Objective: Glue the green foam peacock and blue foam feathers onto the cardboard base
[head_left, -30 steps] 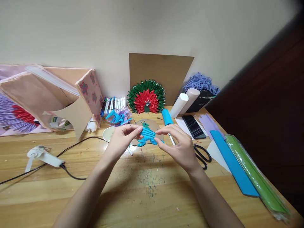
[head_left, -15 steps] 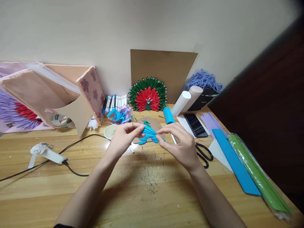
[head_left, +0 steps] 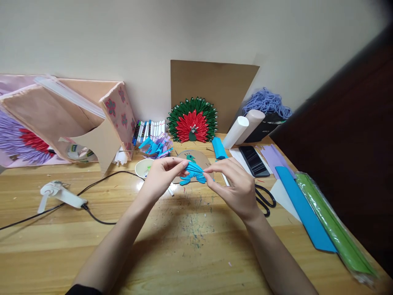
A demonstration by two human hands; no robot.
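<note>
Between my hands is a piece of blue crepe paper (head_left: 194,167), gathered into narrow pleats. My left hand (head_left: 164,176) pinches its left end between thumb and fingers. At the tapered right end, the thumb and forefinger of my right hand (head_left: 235,184) grip the paper. Just beyond and beneath it, a round cardboard disc (head_left: 205,159) lies on the table, bearing a green peacock head cut-out (head_left: 190,158). More folded blue paper pieces (head_left: 193,178) show below the held one; my hands partly hide the disc.
Black-handled scissors (head_left: 264,200) lie right of my right hand, near a phone (head_left: 254,161) and blue paper (head_left: 303,209). A white glue gun (head_left: 63,194) with a black cord sits left. Behind stand a red-green paper peacock (head_left: 193,123), markers (head_left: 150,132) and a paper bowl (head_left: 143,168).
The view has shifted slightly. Both hands keep their pinch on the blue crepe paper, whose pleats look a little more drawn together toward the right end.
</note>
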